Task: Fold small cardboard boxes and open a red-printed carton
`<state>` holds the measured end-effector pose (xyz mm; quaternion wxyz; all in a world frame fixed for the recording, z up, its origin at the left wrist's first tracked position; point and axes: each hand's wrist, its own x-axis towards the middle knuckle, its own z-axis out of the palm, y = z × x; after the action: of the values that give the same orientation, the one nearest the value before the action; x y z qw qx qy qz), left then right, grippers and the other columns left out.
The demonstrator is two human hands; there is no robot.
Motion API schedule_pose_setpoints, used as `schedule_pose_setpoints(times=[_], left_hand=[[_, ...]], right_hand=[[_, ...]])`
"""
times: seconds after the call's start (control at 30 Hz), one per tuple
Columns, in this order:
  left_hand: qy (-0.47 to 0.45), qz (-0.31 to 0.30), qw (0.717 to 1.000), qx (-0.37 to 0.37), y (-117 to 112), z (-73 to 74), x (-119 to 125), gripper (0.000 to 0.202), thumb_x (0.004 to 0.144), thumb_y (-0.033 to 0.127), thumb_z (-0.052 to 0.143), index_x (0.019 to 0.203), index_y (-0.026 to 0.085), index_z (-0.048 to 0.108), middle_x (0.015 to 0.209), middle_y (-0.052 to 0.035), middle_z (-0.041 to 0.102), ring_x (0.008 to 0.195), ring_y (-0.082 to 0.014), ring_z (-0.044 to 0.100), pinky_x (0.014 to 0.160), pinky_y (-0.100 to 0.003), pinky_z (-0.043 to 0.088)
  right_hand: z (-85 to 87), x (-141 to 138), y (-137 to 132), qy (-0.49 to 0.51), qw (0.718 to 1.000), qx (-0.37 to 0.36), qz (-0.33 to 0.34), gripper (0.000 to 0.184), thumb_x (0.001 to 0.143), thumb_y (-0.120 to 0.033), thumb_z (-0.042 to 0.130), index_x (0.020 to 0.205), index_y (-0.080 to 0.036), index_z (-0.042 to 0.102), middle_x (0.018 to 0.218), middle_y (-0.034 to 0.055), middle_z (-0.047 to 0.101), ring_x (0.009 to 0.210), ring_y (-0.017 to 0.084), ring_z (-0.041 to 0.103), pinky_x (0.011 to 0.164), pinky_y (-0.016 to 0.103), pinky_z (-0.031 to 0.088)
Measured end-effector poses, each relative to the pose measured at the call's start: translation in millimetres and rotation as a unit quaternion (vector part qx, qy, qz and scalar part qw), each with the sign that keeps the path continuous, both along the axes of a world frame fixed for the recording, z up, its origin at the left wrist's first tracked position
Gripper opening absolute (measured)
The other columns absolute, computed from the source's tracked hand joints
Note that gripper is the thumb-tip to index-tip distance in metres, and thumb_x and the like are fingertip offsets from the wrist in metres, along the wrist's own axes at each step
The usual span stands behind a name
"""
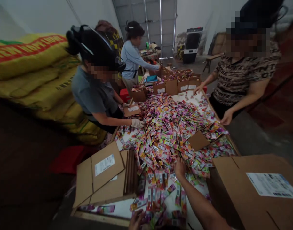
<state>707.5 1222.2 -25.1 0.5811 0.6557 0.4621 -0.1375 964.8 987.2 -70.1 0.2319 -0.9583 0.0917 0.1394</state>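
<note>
The right hand (180, 167) reaches forward, fingers curled into the edge of the sachets (165, 134); whether it grips one I cannot tell. The left hand (136, 220), nearer the body, rests on a few sachets, its grasp also unclear. Between the two hands, some sachets lie in a neat row (157, 179). Beyond the right hand most sachets are piled loose, so sorting looks barely begun. Right of it an open box (209, 134) holds a few; left lie flattened cartons (105, 179).

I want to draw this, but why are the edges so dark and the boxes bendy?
In the head view, the middle pile of packets is brightly lit; corners fade dark, wide-lens distortion bends the big box, and the left hand at the bottom edge looks blurry.
</note>
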Motion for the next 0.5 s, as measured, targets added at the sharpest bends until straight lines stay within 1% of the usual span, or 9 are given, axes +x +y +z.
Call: schedule_pose_setpoints(times=[0.07, 0.17, 0.23, 0.3, 0.37, 0.4, 0.43, 0.47, 0.5], left_hand=[[0.005, 0.010, 1.000, -0.012, -1.2, 1.0, -2.9, 0.052, 0.038, 0.072, 0.076, 0.073, 0.033, 0.070, 0.076, -0.0021, 0.079, 0.087, -0.0355, 0.076, 0.080, -0.047, 0.052], [0.007, 0.001, 1.000, 0.025, -10.1, -1.8, 3.5, 0.048, 0.040, 0.072, 0.073, 0.070, 0.034, 0.068, 0.067, -0.0003, 0.075, 0.079, -0.0353, 0.075, 0.078, -0.049, 0.052], [-0.005, -0.008, 0.999, 0.040, -15.7, -4.9, 13.4, 0.050, 0.039, 0.073, 0.072, 0.069, 0.034, 0.068, 0.065, 0.0001, 0.073, 0.077, -0.0345, 0.073, 0.078, -0.049, 0.053], [-0.019, -0.023, 0.999, 0.039, -18.4, -7.3, 25.1, 0.053, 0.034, 0.075, 0.072, 0.068, 0.034, 0.068, 0.066, -0.0009, 0.072, 0.080, -0.0345, 0.073, 0.079, -0.048, 0.055], [-0.028, -0.041, 0.998, 0.038, -18.7, -8.8, 35.8, 0.057, 0.028, 0.076, 0.072, 0.065, 0.033, 0.067, 0.068, -0.0029, 0.072, 0.086, -0.0360, 0.072, 0.081, -0.047, 0.056], [-0.033, -0.051, 0.997, 0.040, -18.5, -9.3, 40.4, 0.058, 0.027, 0.077, 0.071, 0.064, 0.033, 0.067, 0.069, -0.0039, 0.073, 0.089, -0.0367, 0.072, 0.082, -0.047, 0.056], [-0.038, -0.060, 0.996, 0.044, -18.5, -9.9, 44.5, 0.057, 0.028, 0.078, 0.070, 0.064, 0.033, 0.066, 0.070, -0.0045, 0.073, 0.091, -0.0369, 0.072, 0.083, -0.047, 0.056], [-0.041, -0.071, 0.995, 0.050, -18.9, -10.4, 48.3, 0.057, 0.030, 0.079, 0.068, 0.065, 0.034, 0.065, 0.070, -0.0048, 0.073, 0.092, -0.0367, 0.073, 0.084, -0.047, 0.056], [-0.038, -0.090, 0.994, 0.055, -19.9, -10.6, 52.2, 0.056, 0.033, 0.080, 0.065, 0.066, 0.034, 0.065, 0.071, -0.0046, 0.073, 0.093, -0.0360, 0.073, 0.085, -0.047, 0.056]], right_hand=[[-9.4, -6.3, -9.2, 0.007, 1.000, 0.001, -0.001, 0.040, 0.088, -0.019, 0.059, 0.126, -0.009, 0.063, 0.128, 0.0232, 0.064, 0.122, 0.032, 0.058, 0.099, 0.036, 0.042], [-17.0, -16.4, -16.6, 0.010, 0.999, 0.031, 0.020, 0.025, 0.082, -0.011, 0.062, 0.105, -0.014, 0.073, 0.114, 0.0183, 0.071, 0.116, 0.030, 0.062, 0.099, 0.035, 0.042], [-16.9, -26.2, -14.6, -0.006, 0.998, 0.064, 0.022, 0.018, 0.080, -0.009, 0.063, 0.093, -0.014, 0.074, 0.110, 0.0178, 0.073, 0.114, 0.030, 0.064, 0.098, 0.037, 0.042], [-10.3, -37.2, -9.3, -0.029, 0.994, 0.107, 0.010, 0.015, 0.081, -0.013, 0.062, 0.092, -0.014, 0.073, 0.105, 0.0178, 0.074, 0.106, 0.030, 0.067, 0.093, 0.036, 0.046], [6.8, -42.2, -6.8, -0.057, 0.986, 0.157, -0.003, 0.017, 0.087, -0.021, 0.058, 0.097, -0.015, 0.070, 0.098, 0.0139, 0.076, 0.094, 0.026, 0.070, 0.085, 0.032, 0.050], [20.9, -39.3, -9.2, -0.081, 0.979, 0.187, -0.012, 0.020, 0.091, -0.027, 0.054, 0.100, -0.016, 0.069, 0.095, 0.0113, 0.076, 0.089, 0.023, 0.071, 0.081, 0.030, 0.050], [39.3, -31.4, -15.3, -0.118, 0.968, 0.221, -0.030, 0.024, 0.094, -0.033, 0.050, 0.101, -0.017, 0.067, 0.094, 0.0091, 0.076, 0.086, 0.021, 0.070, 0.079, 0.028, 0.051], [62.0, -17.9, -25.6, -0.156, 0.956, 0.243, -0.049, 0.029, 0.096, -0.038, 0.046, 0.103, -0.018, 0.066, 0.096, 0.0074, 0.076, 0.086, 0.020, 0.070, 0.078, 0.026, 0.051], [88.6, 1.0, -40.2, -0.220, 0.928, 0.285, -0.093, 0.033, 0.097, -0.042, 0.044, 0.101, -0.017, 0.065, 0.094, 0.0085, 0.075, 0.084, 0.020, 0.069, 0.077, 0.027, 0.051]])
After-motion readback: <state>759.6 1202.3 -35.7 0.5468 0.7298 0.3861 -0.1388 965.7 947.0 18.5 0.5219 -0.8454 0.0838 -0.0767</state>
